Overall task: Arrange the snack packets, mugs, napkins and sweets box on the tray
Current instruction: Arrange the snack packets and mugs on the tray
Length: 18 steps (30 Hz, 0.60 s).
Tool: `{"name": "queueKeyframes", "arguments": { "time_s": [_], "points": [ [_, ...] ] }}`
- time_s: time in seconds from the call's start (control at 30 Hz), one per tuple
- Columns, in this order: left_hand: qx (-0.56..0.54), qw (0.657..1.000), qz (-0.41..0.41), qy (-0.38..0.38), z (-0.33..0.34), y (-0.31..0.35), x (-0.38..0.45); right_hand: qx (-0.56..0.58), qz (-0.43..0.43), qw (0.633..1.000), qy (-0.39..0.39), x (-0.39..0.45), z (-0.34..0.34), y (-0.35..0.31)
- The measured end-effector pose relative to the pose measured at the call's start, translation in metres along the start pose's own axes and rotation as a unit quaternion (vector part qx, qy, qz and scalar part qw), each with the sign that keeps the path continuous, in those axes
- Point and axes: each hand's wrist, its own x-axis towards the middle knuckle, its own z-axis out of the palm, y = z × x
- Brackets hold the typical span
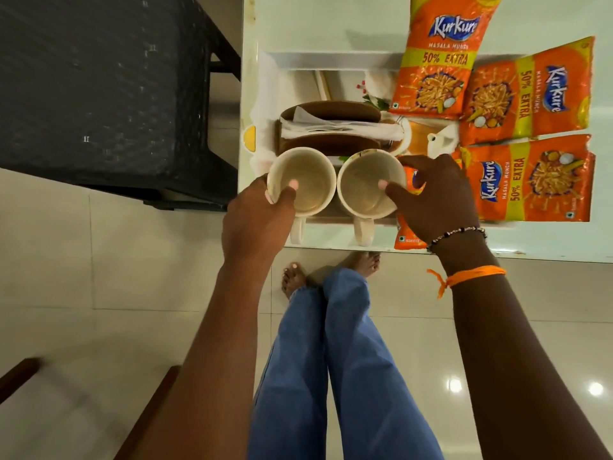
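Observation:
Two cream mugs stand side by side at the near edge of the white tray, handles pointing toward me. My left hand grips the left mug by its rim, thumb inside. My right hand grips the right mug the same way. Behind the mugs a brown holder carries white napkins. Three orange Kurkure snack packets lie on the tray's right side. A fourth packet lies partly hidden under my right hand. No sweets box is visible.
The tray rests on a pale glass table whose near edge runs just below the mugs. A dark woven chair stands left of the table. My legs in blue jeans and bare feet are on the tiled floor below.

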Motion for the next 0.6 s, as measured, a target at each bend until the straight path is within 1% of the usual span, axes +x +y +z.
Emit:
{"name": "queueKeyframes", "arguments": {
  "time_s": [0.1, 0.13, 0.2, 0.27, 0.33, 0.37, 0.4, 0.47, 0.5, 0.53, 0.6],
  "points": [
    [-0.03, 0.999, -0.009, 0.038, -0.005, 0.011, 0.012, 0.059, -0.038, 0.995, 0.077, 0.014, -0.01, -0.011],
    [-0.041, 0.998, -0.01, 0.036, -0.007, 0.017, 0.018, 0.072, -0.047, 0.993, 0.082, 0.022, -0.011, -0.016],
    [-0.045, 0.999, -0.017, 0.004, -0.01, 0.027, 0.032, 0.075, -0.072, 0.994, 0.039, 0.039, -0.01, -0.027],
    [-0.044, 0.998, -0.028, -0.045, -0.012, 0.036, 0.045, 0.056, -0.113, 0.991, -0.044, 0.053, -0.006, -0.037],
    [-0.053, 0.995, -0.037, -0.071, -0.013, 0.041, 0.055, 0.023, -0.124, 0.986, -0.111, 0.064, -0.004, -0.041],
    [-0.055, 0.995, -0.038, -0.076, -0.014, 0.043, 0.058, 0.025, -0.113, 0.986, -0.117, 0.068, -0.003, -0.041],
    [-0.055, 0.995, -0.039, -0.076, -0.014, 0.043, 0.061, 0.044, -0.091, 0.989, -0.104, 0.072, -0.004, -0.039],
    [-0.063, 0.995, -0.044, -0.068, -0.014, 0.042, 0.065, 0.078, -0.027, 0.995, -0.048, 0.076, -0.008, -0.031],
    [-0.07, 0.995, -0.046, -0.062, -0.013, 0.042, 0.066, 0.075, 0.007, 0.997, -0.03, 0.078, -0.01, -0.025],
    [-0.076, 0.994, -0.047, -0.058, -0.013, 0.041, 0.068, 0.067, 0.035, 0.997, -0.032, 0.079, -0.01, -0.019],
    [-0.09, 0.994, -0.044, -0.052, -0.012, 0.041, 0.069, 0.07, 0.054, 0.994, -0.065, 0.076, -0.006, -0.014]
  ]
}}
